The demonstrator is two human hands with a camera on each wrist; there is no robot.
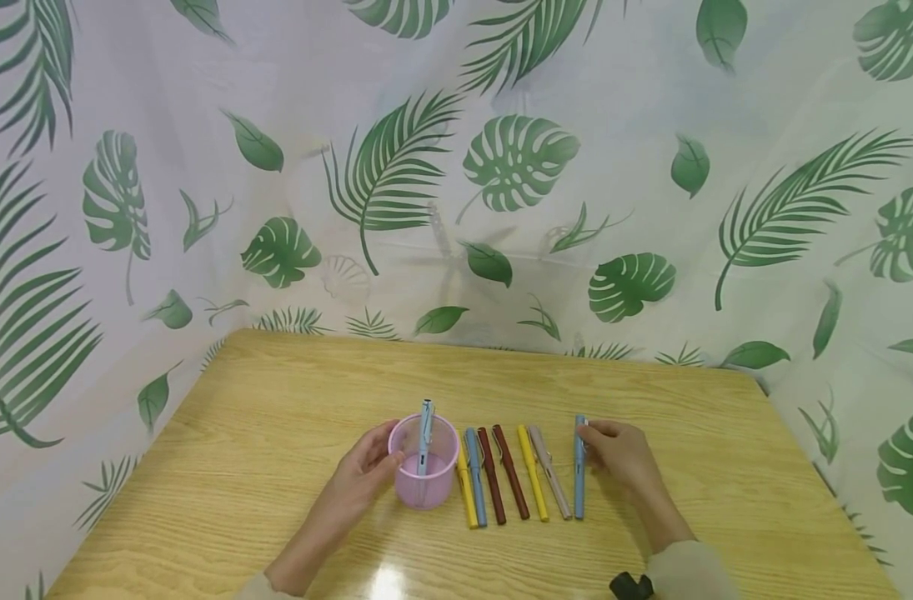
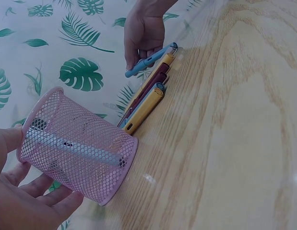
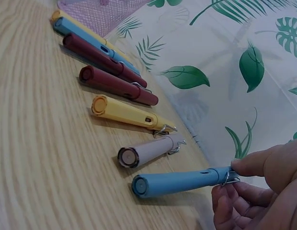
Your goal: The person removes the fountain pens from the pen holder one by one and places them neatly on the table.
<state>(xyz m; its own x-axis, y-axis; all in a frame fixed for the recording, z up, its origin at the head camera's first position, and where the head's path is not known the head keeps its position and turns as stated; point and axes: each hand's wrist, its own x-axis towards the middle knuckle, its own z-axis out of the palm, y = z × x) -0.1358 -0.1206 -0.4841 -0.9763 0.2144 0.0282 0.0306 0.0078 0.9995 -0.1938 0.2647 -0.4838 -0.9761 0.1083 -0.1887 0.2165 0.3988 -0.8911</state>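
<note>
My left hand holds a pink mesh pen cup upright on the table, with the thumb at its rim and the fingers around its side. One light blue pen leans inside it, clip end up. The thumb and fingers of my right hand pinch the clip end of a blue pen, the rightmost of a row. Left of it lie a grey-pink pen, a yellow pen, two dark red pens, another blue pen and another yellow pen.
The row of pens lies between the cup and my right hand on a wooden table. Behind the table's far edge hangs a white cloth with green leaf prints. A black object shows at my right sleeve.
</note>
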